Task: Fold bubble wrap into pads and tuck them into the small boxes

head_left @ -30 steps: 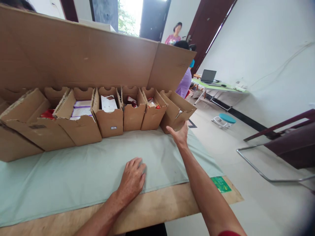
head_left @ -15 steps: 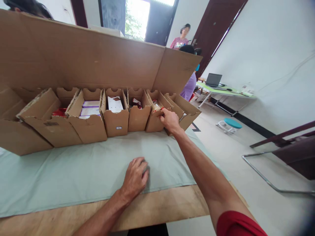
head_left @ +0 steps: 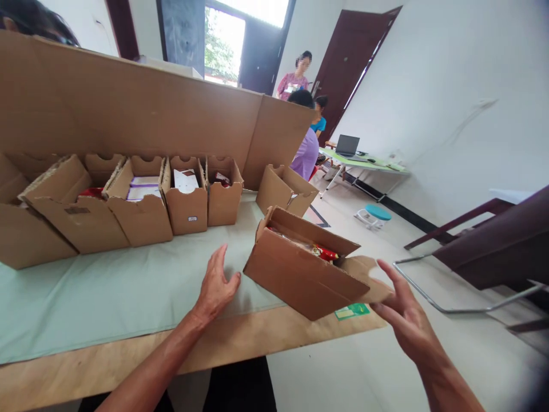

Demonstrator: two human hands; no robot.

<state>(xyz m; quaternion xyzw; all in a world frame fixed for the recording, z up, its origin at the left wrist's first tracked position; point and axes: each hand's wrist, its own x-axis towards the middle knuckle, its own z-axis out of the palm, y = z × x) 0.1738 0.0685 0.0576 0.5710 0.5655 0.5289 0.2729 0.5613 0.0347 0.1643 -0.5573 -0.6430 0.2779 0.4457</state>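
The open cardboard box [head_left: 295, 274] stands askew at the near right of the green cloth [head_left: 189, 257], between the person's 2 hands. Its notched end flap [head_left: 364, 274] points toward the right hand [head_left: 405, 315], whose fingers are parted around the flap's outer edge; whether they pinch the cardboard cannot be told. The left hand [head_left: 217, 289] is spread above the cloth, its thumb just beside the box's far left corner and apparently apart from it. Inside the box a red packet [head_left: 326, 253] shows near the flap; the rest of the contents is shaded and hard to make out, and the near wall hides the bottom of the load. Whether the base sits flat or tips slightly is unclear.

Behind the left hand, 5 boxes [head_left: 187, 214] stand in a row, the leftmost cut off by the picture's edge. Beyond the held-out box, 1 more box [head_left: 274, 191] stands to the right, its lower part partly covered and its contents barely visible. A tall cardboard panel [head_left: 171, 126] rises at the back, hiding part of a person in purple [head_left: 306, 151]. A green label [head_left: 354, 311] on the table edge [head_left: 128, 343] is partly covered, its print unreadable.
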